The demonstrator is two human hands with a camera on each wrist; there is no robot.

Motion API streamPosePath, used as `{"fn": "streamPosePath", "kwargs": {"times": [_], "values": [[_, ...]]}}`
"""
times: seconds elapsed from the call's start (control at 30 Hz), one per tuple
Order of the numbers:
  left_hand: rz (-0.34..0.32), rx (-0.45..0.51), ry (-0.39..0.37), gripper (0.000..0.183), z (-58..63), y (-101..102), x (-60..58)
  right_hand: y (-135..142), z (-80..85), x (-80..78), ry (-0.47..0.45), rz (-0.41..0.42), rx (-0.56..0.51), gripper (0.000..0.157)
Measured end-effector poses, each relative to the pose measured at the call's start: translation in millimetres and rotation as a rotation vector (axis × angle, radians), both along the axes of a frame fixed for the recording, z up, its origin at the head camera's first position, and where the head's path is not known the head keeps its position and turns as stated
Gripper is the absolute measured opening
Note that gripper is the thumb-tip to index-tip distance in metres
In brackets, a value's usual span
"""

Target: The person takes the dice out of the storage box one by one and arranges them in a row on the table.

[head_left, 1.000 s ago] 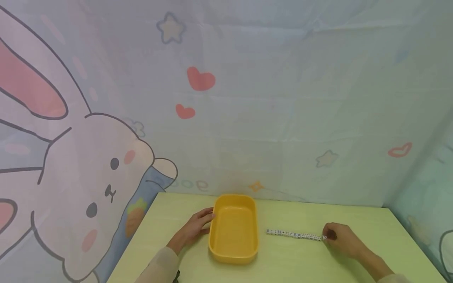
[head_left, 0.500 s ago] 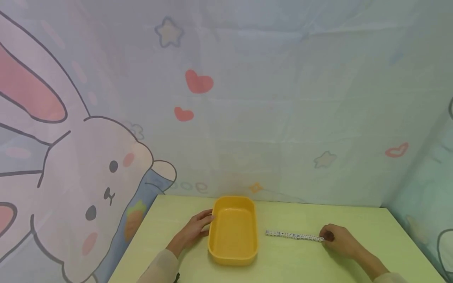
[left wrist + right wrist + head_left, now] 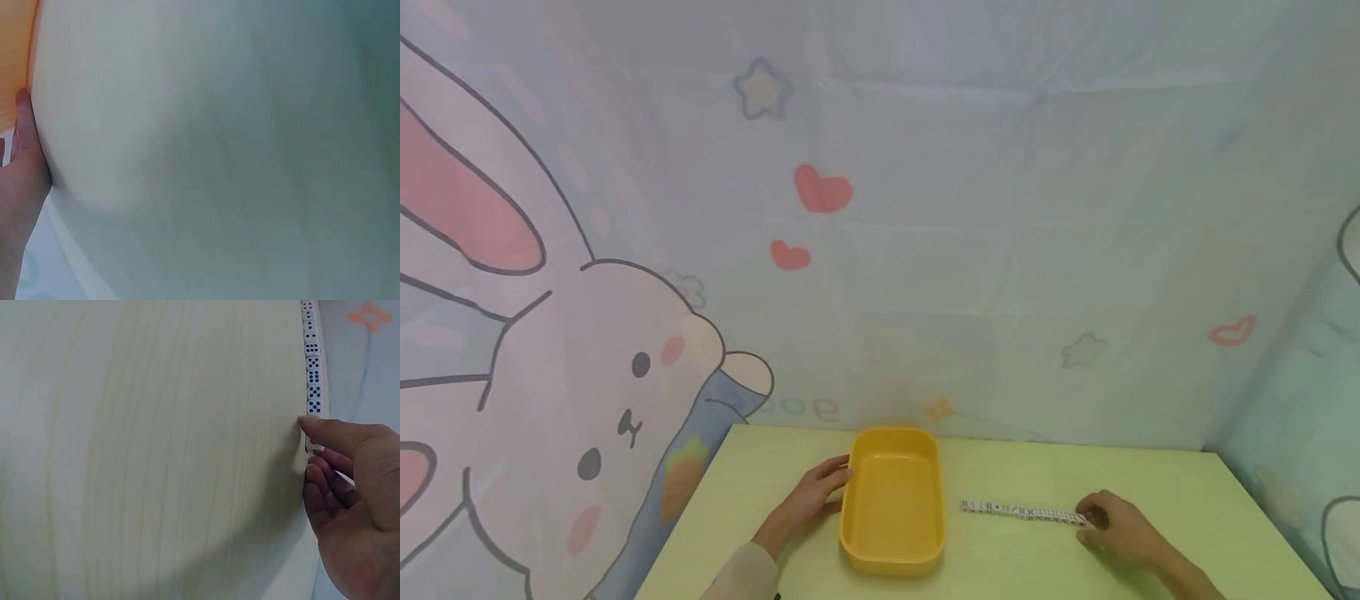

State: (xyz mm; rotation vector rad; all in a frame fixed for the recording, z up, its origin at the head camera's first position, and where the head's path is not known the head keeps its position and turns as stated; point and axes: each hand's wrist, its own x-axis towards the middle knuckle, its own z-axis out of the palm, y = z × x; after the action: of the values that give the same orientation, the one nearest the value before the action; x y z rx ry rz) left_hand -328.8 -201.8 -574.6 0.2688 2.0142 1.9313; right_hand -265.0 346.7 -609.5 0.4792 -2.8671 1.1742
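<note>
A long straight row of white dice (image 3: 1022, 512) lies on the table right of a yellow tray (image 3: 892, 566). My right hand (image 3: 1116, 525) is at the row's right end. In the right wrist view, its thumb and fingers pinch the end die (image 3: 314, 442), which shows a red pip and sits in line with the dice (image 3: 314, 377) bearing blue pips. My left hand (image 3: 808, 500) rests against the left side of the tray, fingers extended along its wall. The left wrist view shows that hand (image 3: 25, 156) beside the tray's orange-looking side (image 3: 14, 56).
The pale yellow-green table (image 3: 1000, 575) ends at a cloth backdrop (image 3: 962, 250) printed with a rabbit, hearts and stars. Another cloth (image 3: 1300, 433) hangs on the right side. The inside of the tray holds nothing visible.
My right hand has shifted slightly left, bringing the end die from a tilted position at the row's end into line with it. The left hand keeps its place at the tray.
</note>
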Motion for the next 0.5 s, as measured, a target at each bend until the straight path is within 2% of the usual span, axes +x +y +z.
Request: {"fn": "streamPosePath", "kwargs": {"times": [0.17,0.3,0.4,0.5], "values": [[-0.013,0.015,0.003,0.060,-0.6,4,-1.2,3,10.7,0.1,-0.082,-0.011,-0.024,0.051],[-0.013,0.006,0.026,0.061,9.8,5,-4.7,-1,33.9,-4.2,-0.111,-0.022,-0.027,0.057],[0.065,-0.124,0.123,0.060,31.4,8,-5.8,-12,61.0,-8.6,-0.047,-0.020,0.020,0.061],[0.163,-0.346,0.286,0.057,63.7,15,-5.4,-30,92.0,-13.7,0.081,-0.015,0.099,0.069]]}}
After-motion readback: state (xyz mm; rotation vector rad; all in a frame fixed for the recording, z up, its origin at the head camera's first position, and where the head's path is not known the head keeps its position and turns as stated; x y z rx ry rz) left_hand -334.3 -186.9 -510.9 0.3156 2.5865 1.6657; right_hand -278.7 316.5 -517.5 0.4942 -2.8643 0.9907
